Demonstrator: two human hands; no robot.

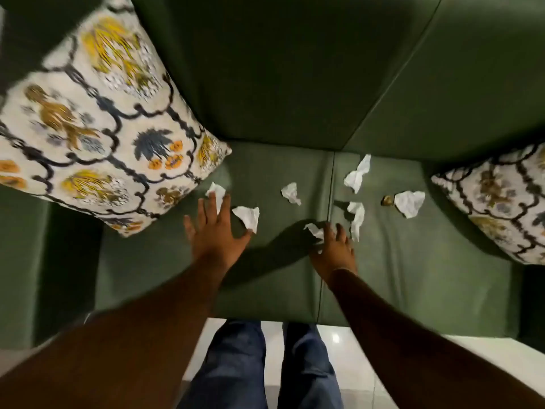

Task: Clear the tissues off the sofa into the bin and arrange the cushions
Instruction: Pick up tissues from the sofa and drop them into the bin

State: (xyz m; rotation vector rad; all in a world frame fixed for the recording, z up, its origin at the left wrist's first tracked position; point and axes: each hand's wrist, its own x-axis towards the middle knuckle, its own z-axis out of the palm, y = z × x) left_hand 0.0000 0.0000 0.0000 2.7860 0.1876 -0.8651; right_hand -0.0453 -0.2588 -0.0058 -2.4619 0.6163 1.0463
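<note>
Several crumpled white tissues lie scattered on the green sofa seat (pixel 265 276). My left hand (pixel 213 234) is spread flat over the seat, its fingertips at one tissue (pixel 216 191) and its thumb beside another (pixel 247 216). My right hand (pixel 333 249) hovers with fingers apart, touching a small tissue (pixel 314 230) and next to a long one (pixel 356 216). More tissues sit farther back (pixel 290 193) (pixel 358 174) and to the right (pixel 410 202). A patterned cushion (pixel 97 125) leans at the left and another (pixel 501 199) at the right.
A small brown object (pixel 387 200) lies beside the right-hand tissue. The sofa back (pixel 295 69) rises behind the seat and an armrest (pixel 20 261) borders the left. White tiled floor (pixel 362 355) and my jeans-clad legs (pixel 259 367) are below the seat's front edge.
</note>
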